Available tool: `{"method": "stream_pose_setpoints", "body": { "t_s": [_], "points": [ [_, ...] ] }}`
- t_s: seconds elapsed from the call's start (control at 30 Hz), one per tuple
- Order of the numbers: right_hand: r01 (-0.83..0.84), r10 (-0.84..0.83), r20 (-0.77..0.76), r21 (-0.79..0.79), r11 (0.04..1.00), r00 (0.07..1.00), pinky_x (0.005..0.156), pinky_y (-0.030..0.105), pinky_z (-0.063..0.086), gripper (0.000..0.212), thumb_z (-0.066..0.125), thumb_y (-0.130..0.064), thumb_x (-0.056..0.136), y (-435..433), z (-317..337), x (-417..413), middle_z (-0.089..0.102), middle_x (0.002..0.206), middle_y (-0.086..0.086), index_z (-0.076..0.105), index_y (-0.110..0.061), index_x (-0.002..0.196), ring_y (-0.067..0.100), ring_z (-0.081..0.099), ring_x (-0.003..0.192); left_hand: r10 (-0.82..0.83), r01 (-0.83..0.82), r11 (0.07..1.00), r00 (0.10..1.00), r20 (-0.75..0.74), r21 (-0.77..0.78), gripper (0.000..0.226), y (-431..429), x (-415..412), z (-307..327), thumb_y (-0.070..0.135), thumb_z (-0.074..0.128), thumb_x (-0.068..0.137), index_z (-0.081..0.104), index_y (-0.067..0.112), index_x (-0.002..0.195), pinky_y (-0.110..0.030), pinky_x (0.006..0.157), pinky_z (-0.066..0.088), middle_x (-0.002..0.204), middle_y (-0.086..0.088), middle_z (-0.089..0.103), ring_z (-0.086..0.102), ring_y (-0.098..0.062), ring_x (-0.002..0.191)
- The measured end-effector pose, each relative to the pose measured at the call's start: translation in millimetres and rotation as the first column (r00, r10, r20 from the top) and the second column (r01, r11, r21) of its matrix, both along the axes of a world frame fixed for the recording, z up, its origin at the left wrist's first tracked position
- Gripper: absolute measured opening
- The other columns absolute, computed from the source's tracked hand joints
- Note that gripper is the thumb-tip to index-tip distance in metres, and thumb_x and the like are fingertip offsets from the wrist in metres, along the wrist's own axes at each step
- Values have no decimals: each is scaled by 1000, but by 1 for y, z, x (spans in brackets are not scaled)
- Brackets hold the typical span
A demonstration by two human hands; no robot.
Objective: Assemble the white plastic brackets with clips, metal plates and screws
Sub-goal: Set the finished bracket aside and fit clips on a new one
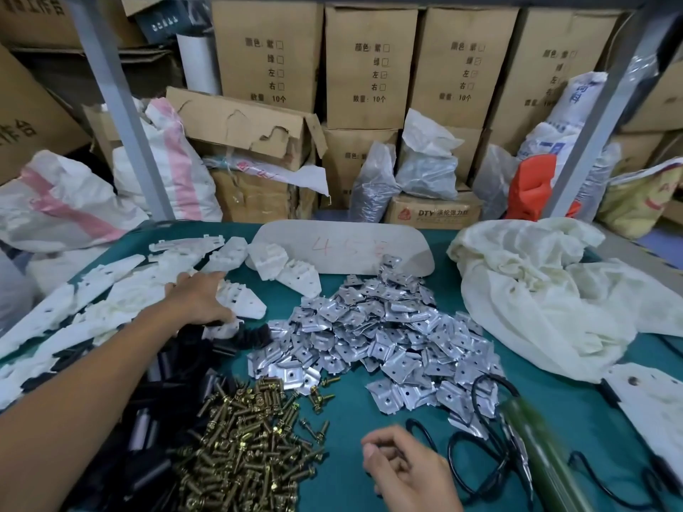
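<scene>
A heap of white plastic brackets (pixel 111 290) covers the left of the green table (pixel 347 412). My left hand (pixel 196 297) reaches into it and closes around one white bracket (pixel 245 304), fingers on top and thumb beneath. Shiny metal plates (pixel 369 327) are piled in the middle. Brass-coloured screws (pixel 244 437) lie in a heap near the front, with black clips (pixel 155 419) to their left, partly under my forearm. My right hand (pixel 406 471) rests low at the front, fingers curled in, nothing visible in it.
A crumpled white cloth bag (pixel 536 290) fills the right side. A green-handled tool (pixel 536 448) and black looped cable (pixel 476 437) lie at the front right. A white board with red writing (pixel 343 245) lies at the back. Cardboard boxes (pixel 369 68) and sacks stand behind.
</scene>
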State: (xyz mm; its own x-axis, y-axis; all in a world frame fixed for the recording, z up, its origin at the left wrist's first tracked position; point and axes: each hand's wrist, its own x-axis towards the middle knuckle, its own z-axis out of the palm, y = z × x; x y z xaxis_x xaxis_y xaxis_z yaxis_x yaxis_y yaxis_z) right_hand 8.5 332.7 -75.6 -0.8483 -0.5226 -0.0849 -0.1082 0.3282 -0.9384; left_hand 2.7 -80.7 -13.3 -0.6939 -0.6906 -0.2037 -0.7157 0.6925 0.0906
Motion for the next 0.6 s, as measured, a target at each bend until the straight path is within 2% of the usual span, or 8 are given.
{"method": "stream_pose_setpoints", "body": {
  "t_s": [0.1, 0.2, 0.37, 0.43, 0.5, 0.6],
  "points": [
    [2, -2, 2, -8, 1000, 1000, 74, 41, 60, 28, 64, -57, 70, 0, -2, 0, 73, 78, 4, 74, -41, 91, 9, 57, 61, 4, -4, 1000, 1000, 4, -18, 103, -1, -2, -5, 63, 76, 73, 24, 32, 157, -44, 110, 27, 159, -10, 27, 20, -37, 145],
    [-11, 11, -21, -7, 1000, 1000, 72, 39, 59, 8, 72, -35, 83, 1, -4, -1, 73, 77, 6, 74, -39, 90, 12, 59, 60, -11, 13, 999, 999, -41, 50, 106, -6, -3, -8, 69, 74, 72, 24, 31, 158, -47, 116, 18, 165, -4, 17, 14, -32, 150],
    [-35, 34, -34, -15, 999, 999, 74, 42, 59, 12, 72, -27, 88, 2, -10, -3, 73, 78, 8, 74, -39, 89, 23, 60, 61, -43, 46, 993, 999, -31, 113, 108, -15, -7, -9, 66, 77, 73, 21, 31, 158, -44, 116, 19, 163, 0, 30, 27, -31, 148],
    [-36, 36, -43, -15, 999, 998, 74, 42, 59, 15, 73, -26, 89, 2, -12, -3, 73, 78, 8, 74, -41, 89, 27, 61, 63, -37, 38, 998, 999, -23, 51, 111, -16, -10, -9, 68, 79, 68, 24, 31, 157, -44, 112, 24, 160, -2, 35, 29, -32, 145],
    [-34, 33, -45, -20, 999, 998, 70, 41, 58, 18, 73, -23, 89, 1, -13, -4, 72, 79, 10, 74, -41, 88, 20, 59, 60, -22, 23, 1000, 999, -34, 13, 117, -16, -12, -9, 67, 82, 62, 25, 27, 157, -47, 112, 27, 160, -10, 31, 23, -36, 145],
    [-26, 24, -44, -34, 999, 999, 62, 36, 55, 19, 73, -22, 90, 0, -14, -4, 72, 77, 9, 74, -41, 88, 24, 61, 60, -45, 38, 998, 991, -124, -57, 121, -10, -14, -10, 65, 86, 56, 30, 22, 154, -49, 111, 31, 155, -17, 29, 23, -38, 142]
  ]
}}
